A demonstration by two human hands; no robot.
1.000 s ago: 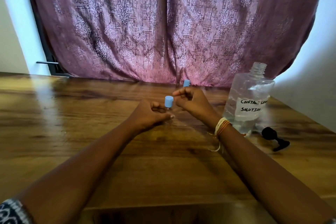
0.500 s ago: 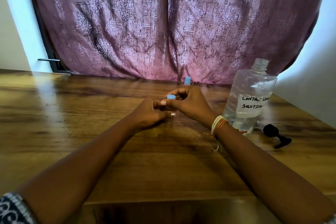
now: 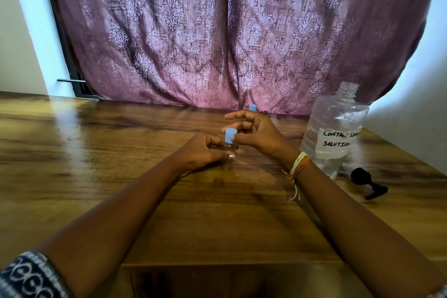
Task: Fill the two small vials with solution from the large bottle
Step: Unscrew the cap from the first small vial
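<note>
wooden table [image 3: 96, 176] carries a light, slippery small vial [image 3: 228, 152] at centre, left hand [image 3: 205, 152] curled round its body, right hand [image 3: 256, 133] pinching its blue cap [image 3: 230, 135]; best gripped low.

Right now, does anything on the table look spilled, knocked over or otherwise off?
No spill shows. The large bottle stands upright but uncapped, with its black cap lying loose on the table beside it. That fits a pouring task.
</note>
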